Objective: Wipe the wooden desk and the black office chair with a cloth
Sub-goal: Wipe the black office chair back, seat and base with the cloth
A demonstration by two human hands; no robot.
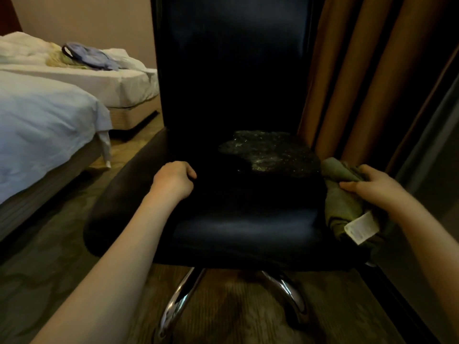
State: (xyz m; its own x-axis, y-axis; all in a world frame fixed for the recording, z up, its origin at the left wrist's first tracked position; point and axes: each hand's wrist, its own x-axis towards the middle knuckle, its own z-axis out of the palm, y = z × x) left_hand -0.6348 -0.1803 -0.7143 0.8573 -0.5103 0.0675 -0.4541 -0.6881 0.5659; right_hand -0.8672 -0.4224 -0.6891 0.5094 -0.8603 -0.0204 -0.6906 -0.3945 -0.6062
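Note:
The black office chair faces me, with its tall backrest filling the upper middle. A worn, flaky patch shows on the rear right of the seat. My left hand rests on the left of the seat beside the armrest, fingers curled, with nothing visible in it. My right hand grips a bunched olive-green cloth with a white label, at the seat's right edge. The wooden desk is out of view.
Two beds with white sheets stand to the left, the far one with blue clothing on it. Brown curtains hang close behind the chair on the right. The chrome chair base stands on dark carpet.

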